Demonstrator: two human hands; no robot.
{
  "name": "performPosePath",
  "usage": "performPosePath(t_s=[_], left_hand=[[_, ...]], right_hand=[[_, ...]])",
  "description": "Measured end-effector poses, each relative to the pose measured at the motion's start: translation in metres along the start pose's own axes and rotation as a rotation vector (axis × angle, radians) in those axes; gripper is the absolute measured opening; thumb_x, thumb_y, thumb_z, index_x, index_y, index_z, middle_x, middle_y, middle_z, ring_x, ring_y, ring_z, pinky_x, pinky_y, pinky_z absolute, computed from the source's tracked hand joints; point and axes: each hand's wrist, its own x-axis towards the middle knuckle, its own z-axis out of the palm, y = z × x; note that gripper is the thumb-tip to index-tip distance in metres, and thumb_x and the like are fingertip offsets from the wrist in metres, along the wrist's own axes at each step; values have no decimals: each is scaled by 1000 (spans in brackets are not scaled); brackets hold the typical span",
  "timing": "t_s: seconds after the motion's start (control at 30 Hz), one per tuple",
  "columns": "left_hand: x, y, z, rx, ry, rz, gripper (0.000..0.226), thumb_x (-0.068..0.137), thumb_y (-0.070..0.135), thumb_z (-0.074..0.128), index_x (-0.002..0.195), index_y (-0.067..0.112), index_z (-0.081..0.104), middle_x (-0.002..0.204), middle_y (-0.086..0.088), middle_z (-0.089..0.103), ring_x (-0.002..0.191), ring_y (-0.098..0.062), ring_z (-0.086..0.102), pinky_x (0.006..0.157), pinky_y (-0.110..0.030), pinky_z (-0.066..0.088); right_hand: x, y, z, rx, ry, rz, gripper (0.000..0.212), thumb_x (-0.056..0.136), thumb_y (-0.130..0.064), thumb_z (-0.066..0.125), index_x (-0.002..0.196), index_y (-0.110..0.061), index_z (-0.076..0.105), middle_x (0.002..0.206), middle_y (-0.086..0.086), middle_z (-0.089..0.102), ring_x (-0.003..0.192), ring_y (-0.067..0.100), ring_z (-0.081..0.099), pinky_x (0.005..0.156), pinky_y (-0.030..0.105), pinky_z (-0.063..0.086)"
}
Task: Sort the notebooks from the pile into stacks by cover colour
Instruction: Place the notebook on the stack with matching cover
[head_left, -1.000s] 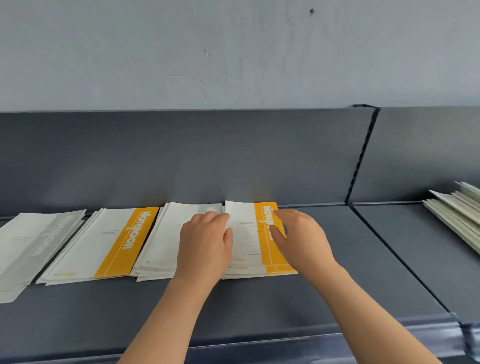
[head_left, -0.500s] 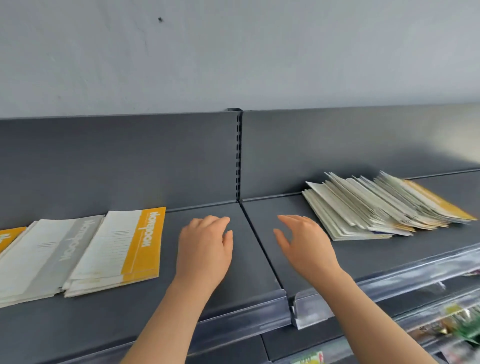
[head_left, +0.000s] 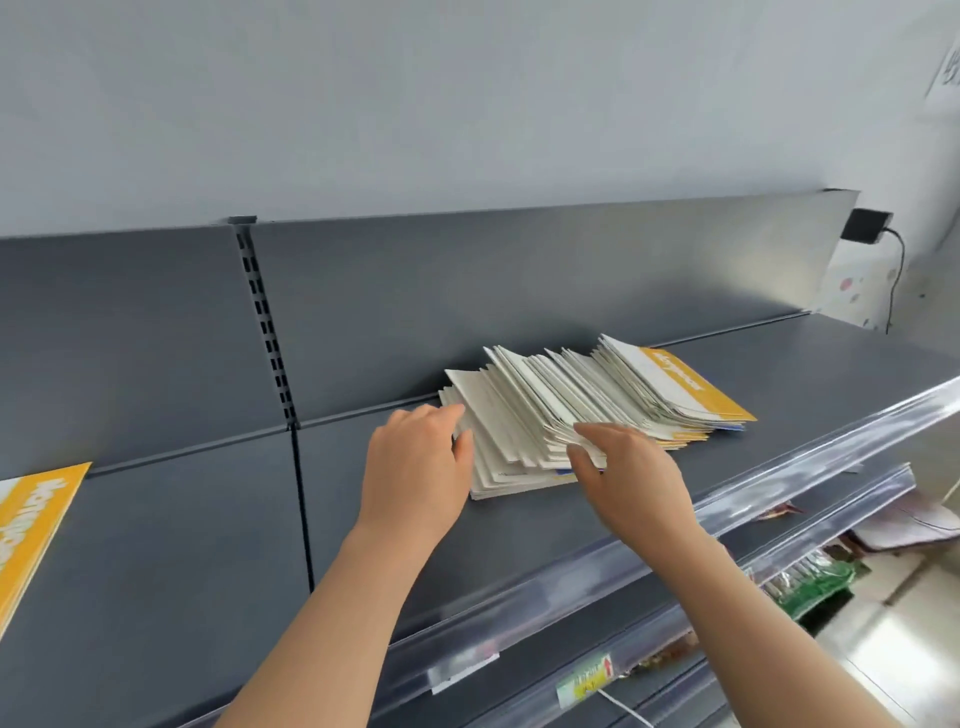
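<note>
We've swung from yellow-banded sorted stack (head_left: 36, 519), lower left, to fanned white paper notebook pile (head_left: 545, 410), centre: next pick starting. Left hand (head_left: 415, 473) loose-fingered at pile edge, right hand (head_left: 631, 478) grip unclear.

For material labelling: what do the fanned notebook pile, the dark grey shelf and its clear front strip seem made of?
Fanned pile of white-and-yellow notebooks: paper, matte; thin fanned page edges. Dark grey shelf: probably painted metal, satin; soft sheen, slotted upright. Clear front strip: likely glossy plastic; see-through, bright glare.
</note>
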Motion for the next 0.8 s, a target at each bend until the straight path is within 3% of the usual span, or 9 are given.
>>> performPosePath(t_s=[0.1, 0.17, 0.23, 0.33, 0.47, 0.6, 0.67, 0.73, 0.8], left_hand=[[21, 16, 22, -17, -32, 41, 23, 94, 22, 45, 101, 12, 64, 84, 1, 65, 87, -27, 53, 77, -39, 45], [37, 28, 36, -40, -49, 73, 25, 95, 23, 45, 107, 16, 65, 87, 2, 68, 90, -27, 54, 79, -39, 45], [52, 41, 48, -73, -63, 104, 27, 95, 23, 44, 111, 17, 65, 88, 1, 69, 92, -26, 55, 81, -38, 46], [71, 62, 70, -65, -85, 138, 29, 94, 23, 39, 99, 15, 66, 83, 1, 68, 90, -26, 56, 78, -38, 47], [89, 88, 100, -35, -158, 145, 26, 94, 22, 38, 90, 14, 62, 83, 1, 65, 87, -22, 55, 71, -34, 46], [106, 115, 134, -55, -208, 88, 26, 94, 21, 39, 95, 12, 64, 84, -1, 64, 91, -24, 55, 77, -38, 48], [113, 129, 152, -57, -229, 41, 24, 93, 20, 41, 82, 10, 60, 75, -2, 59, 81, -24, 55, 67, -35, 47], [119, 143, 167, -33, -241, -4, 31, 93, 20, 41, 63, 12, 42, 62, 0, 46, 62, -19, 45, 51, -30, 32], [125, 155, 180, -37, -243, -46, 39, 94, 21, 44, 58, 15, 32, 56, 2, 37, 52, -13, 34, 46, -27, 24]], right_hand=[[13, 21, -8, -25, 32, 43, 31, 96, -28, 48, 119, -16, 64, 119, 0, 65, 111, 23, 55, 88, 30, 41], [23, 35, -13, -34, 49, 81, 29, 96, -27, 47, 113, -13, 66, 115, 2, 66, 107, 25, 56, 86, 32, 42], [33, 51, -16, -27, 61, 115, 30, 96, -28, 47, 116, -16, 65, 118, 1, 66, 106, 23, 57, 88, 32, 43], [47, 80, -23, -19, 85, 167, 29, 96, -28, 46, 115, -16, 66, 118, 1, 66, 103, 24, 58, 83, 32, 45], [66, 122, -27, -30, 44, 254, 34, 97, -32, 45, 126, -21, 60, 132, -5, 58, 118, 22, 53, 93, 34, 43], [94, 169, -27, -30, 6, 271, 34, 97, -31, 44, 125, -20, 60, 128, -3, 60, 112, 23, 55, 90, 33, 45], [108, 192, -26, -32, -31, 269, 32, 98, -28, 43, 120, -16, 63, 121, 4, 64, 109, 26, 54, 87, 36, 47], [122, 214, -26, -20, -78, 261, 32, 98, -26, 42, 119, -13, 63, 118, 7, 65, 109, 28, 55, 87, 37, 47], [135, 235, -22, -10, -136, 231, 31, 97, -24, 41, 110, -9, 65, 106, 9, 67, 102, 31, 56, 82, 36, 46]])
